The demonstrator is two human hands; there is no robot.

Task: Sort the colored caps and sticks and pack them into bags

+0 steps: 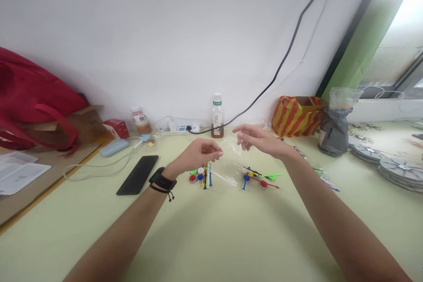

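My left hand (pixel 198 155), with a black watch at the wrist, is held above the table, thumb and fingertips drawn close together. Whatever lies between them is too small to tell. To its right my right hand (pixel 259 140) hovers with the index finger stretched out and the others loosely bent. Thin clear plastic (pixel 233 144) shows between the hands, but I cannot tell whether either touches it. Under my left hand are small coloured discs (pixel 200 177) and plastic arrows (pixel 207 177). Below my right hand, several coloured spinner arrows (pixel 263 183) lie loosely scattered.
A black phone (pixel 137 175) lies left of my left hand. At the wall stand a drink bottle (pixel 217 116), a power strip (pixel 181 127) and a striped bag (pixel 295 116). Stacked grey discs (pixel 401 172) are at far right; a red bag (pixel 36 92) is at far left.
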